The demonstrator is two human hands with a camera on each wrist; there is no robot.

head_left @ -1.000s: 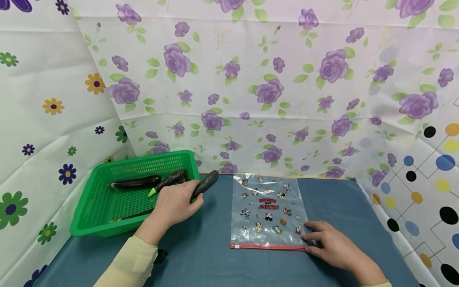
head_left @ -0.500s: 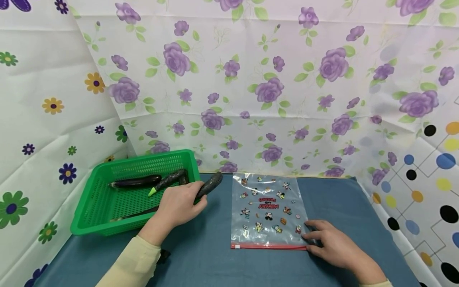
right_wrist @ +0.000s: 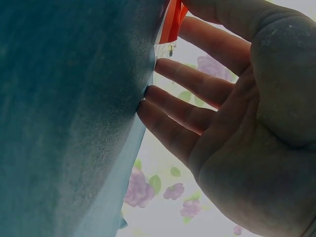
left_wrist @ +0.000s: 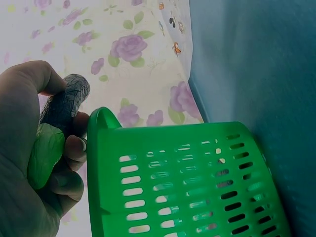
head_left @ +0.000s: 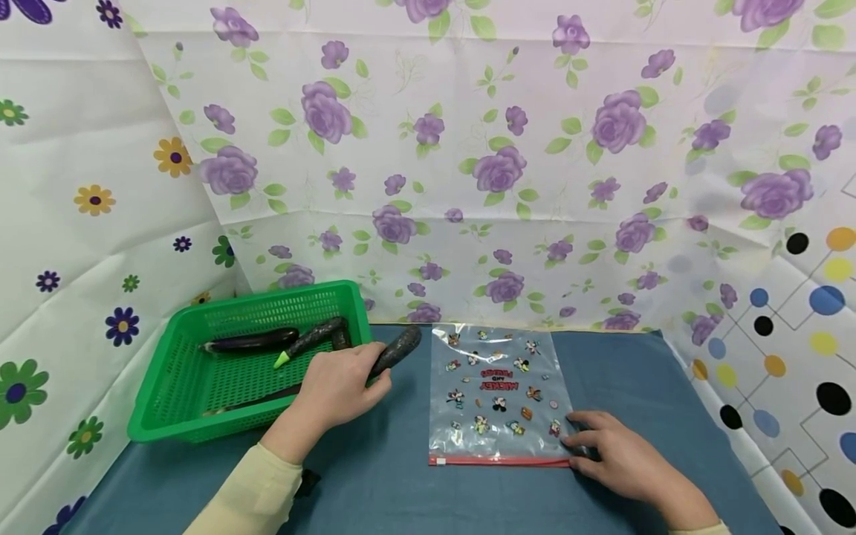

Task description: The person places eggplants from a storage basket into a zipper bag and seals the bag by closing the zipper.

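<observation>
My left hand [head_left: 344, 383] grips a dark, wrinkled eggplant [head_left: 401, 345] at the basket's right end. The eggplant slants up to the right; its pale green cap [left_wrist: 45, 155] shows in the left wrist view. Beside the hand stands the green plastic basket [head_left: 194, 429]. My right hand [head_left: 618, 457] is at the lower right corner of a clear zip bag [head_left: 468, 442] printed with cartoon figures. Thumb and index finger pinch the end of the red zip strip [right_wrist: 170, 24], while the other fingers touch the bag's side. The bag lies flat, its zip edge toward me.
Inside the basket lie a smooth eggplant [head_left: 250, 340], a wrinkled one with a green tip [head_left: 310, 340] and another long dark one [head_left: 257, 401] near the front. A blue cloth [head_left: 401, 498] covers the table, with a flowered sheet [head_left: 455, 148] behind.
My left hand has shifted slightly to the right with the eggplant, whose far end now stands nearer the bag. The right hand and bag have stayed in place.
</observation>
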